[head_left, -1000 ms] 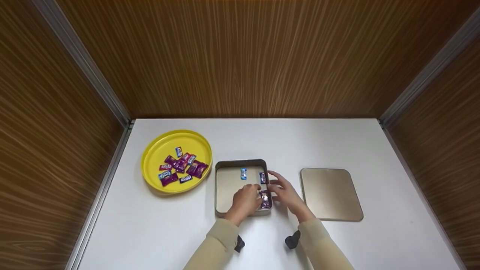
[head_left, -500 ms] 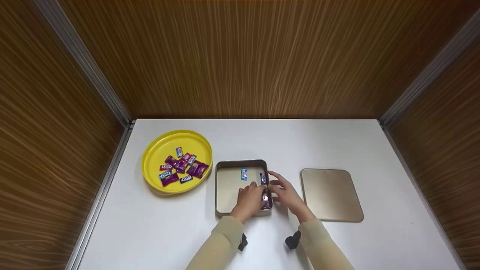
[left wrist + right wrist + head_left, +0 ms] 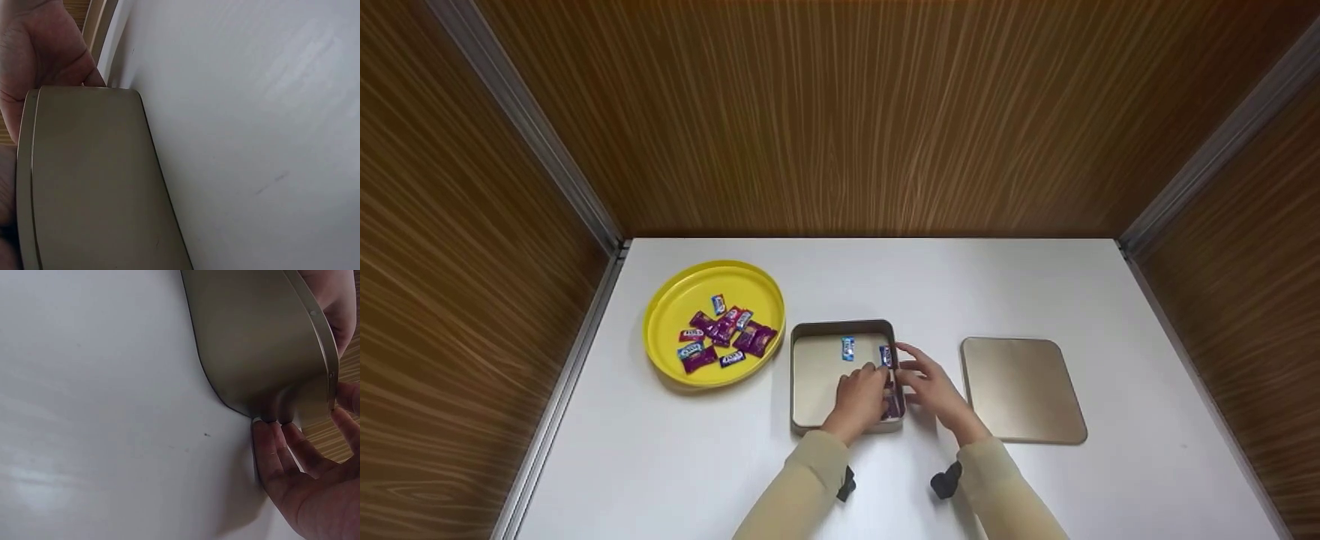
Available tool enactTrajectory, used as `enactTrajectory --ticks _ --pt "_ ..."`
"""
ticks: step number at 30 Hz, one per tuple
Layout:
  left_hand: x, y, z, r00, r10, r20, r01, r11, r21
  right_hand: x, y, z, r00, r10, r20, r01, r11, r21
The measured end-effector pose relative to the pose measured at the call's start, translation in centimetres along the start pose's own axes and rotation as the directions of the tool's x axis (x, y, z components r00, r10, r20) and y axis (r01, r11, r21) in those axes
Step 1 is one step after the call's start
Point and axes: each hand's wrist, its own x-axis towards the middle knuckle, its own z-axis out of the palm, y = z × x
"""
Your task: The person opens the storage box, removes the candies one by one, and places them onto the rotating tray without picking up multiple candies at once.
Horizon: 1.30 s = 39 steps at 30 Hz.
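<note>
An open tan metal tin (image 3: 817, 390) sits mid-table. My left hand (image 3: 859, 397) reaches into it, fingers curled round a purple-wrapped candy (image 3: 892, 403) by the right wall; its fingertips are partly hidden. Further back along that wall lies a dark blue candy (image 3: 886, 355), and a light blue candy (image 3: 848, 348) lies near the back. My right hand (image 3: 931, 386) rests its extended fingers on the outside of the right wall. In the right wrist view those fingers (image 3: 270, 444) touch the tin's outer side (image 3: 253, 337); the left wrist view shows the tin's front side (image 3: 101, 174).
A round yellow tray (image 3: 667, 300) with several purple, red and blue candies stands to the left of the tin. The flat tan lid (image 3: 1024, 388) lies to the right on the white table (image 3: 930, 285). Wood-grain panels (image 3: 840, 120) enclose the table at back and sides.
My left hand has shifted slightly right, closer to the tin's right wall, and covers more of the purple candy. The right hand and the tin look unmoved.
</note>
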Motion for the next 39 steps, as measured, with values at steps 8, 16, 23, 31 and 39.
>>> enactTrajectory --ticks 8,16,23,31,39 --pt "-0.2 -0.3 -0.1 0.997 0.027 -0.067 -0.028 1.0 -0.004 -0.1 -0.2 0.0 1.0 -0.001 0.001 0.001 1.0 -0.001" --pt "-0.4 -0.8 -1.0 0.988 0.05 -0.146 -0.059 0.997 -0.054 1.2 2.0 -0.3 1.0 0.028 -0.014 -0.029 0.999 -0.016" --pt "-0.5 -1.1 -2.1 0.988 0.027 -0.153 -0.048 0.99 -0.133 1.7 3.0 -0.4 0.999 0.033 -0.031 -0.034 0.999 -0.031" --pt "-0.9 -1.8 -3.6 0.967 0.006 -0.253 -0.065 0.972 -0.224 1.7 3.0 -0.4 0.999 0.029 -0.042 -0.03 0.999 -0.02" --pt "-1.5 -3.1 -5.7 0.945 -0.046 -0.323 -0.058 0.95 -0.306 1.0 1.6 -0.3 1.0 0.016 -0.002 -0.016 1.0 0.012"
